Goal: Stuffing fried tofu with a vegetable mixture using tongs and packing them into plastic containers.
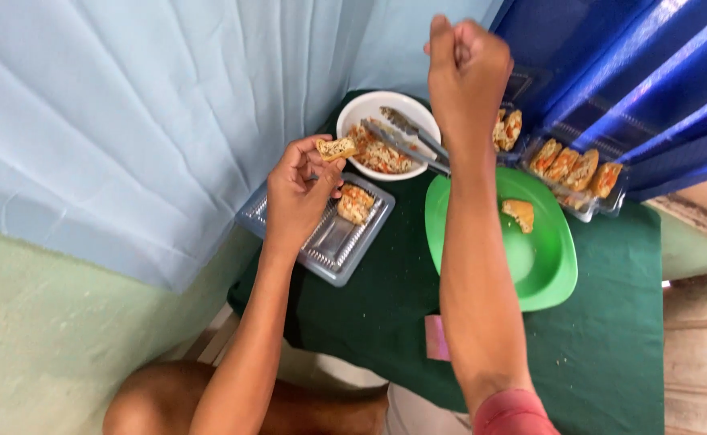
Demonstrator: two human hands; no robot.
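left hand (297, 193) – pinches snack piece (336, 148) | right hand (466, 64) – fisted above white bowl (361, 107)

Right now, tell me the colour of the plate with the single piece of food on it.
Bright green; the plate shows clearly in the head view.

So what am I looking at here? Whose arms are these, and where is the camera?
No machine here: one camera worn on a person's head looks down at their own two bare arms. The left hand holds a small filled food piece above a clear plastic tray on a table with a green cloth. The right hand is raised in a closed fist; whether it grips anything cannot be seen. Also there: a white bowl of food with metal tongs, a green plate with one piece, and a packed tray.
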